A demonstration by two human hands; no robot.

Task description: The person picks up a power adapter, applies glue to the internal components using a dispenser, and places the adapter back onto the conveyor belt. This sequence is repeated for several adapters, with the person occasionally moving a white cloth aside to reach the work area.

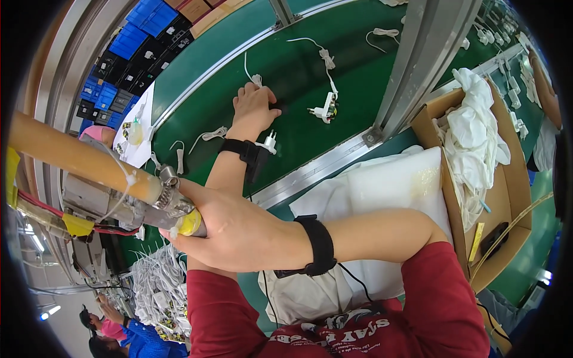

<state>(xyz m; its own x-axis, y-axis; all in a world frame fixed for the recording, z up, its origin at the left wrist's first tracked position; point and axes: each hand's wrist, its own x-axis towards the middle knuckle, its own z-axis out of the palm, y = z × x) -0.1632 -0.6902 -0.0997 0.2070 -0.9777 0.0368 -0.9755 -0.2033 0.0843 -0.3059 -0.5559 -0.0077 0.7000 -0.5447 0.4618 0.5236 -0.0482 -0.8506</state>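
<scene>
My left hand (253,110) reaches far over the green belt (298,131), thumb and fingers apart. Its fingertips are at a coiled white cable (256,79); I see no firm grip on it. Below the wrist lies a white plug (269,142) with two pins. My right hand (224,227) crosses to the left over my left arm. A tan pipe (89,155) with a hose clamp (169,186) and a yellow-ringed nozzle (191,223) passes in front of it and hides its fingers. Whether that hand holds anything cannot be made out. Both wrists wear black bands.
A white charger with its cable (325,108) lies farther along the belt. A metal post (412,71) and rail (310,170) stand at right. Beside me are a cardboard box (513,197) with white cloths, a foam-like pad (394,185) and heaped white cables (158,280). Co-workers sit nearby.
</scene>
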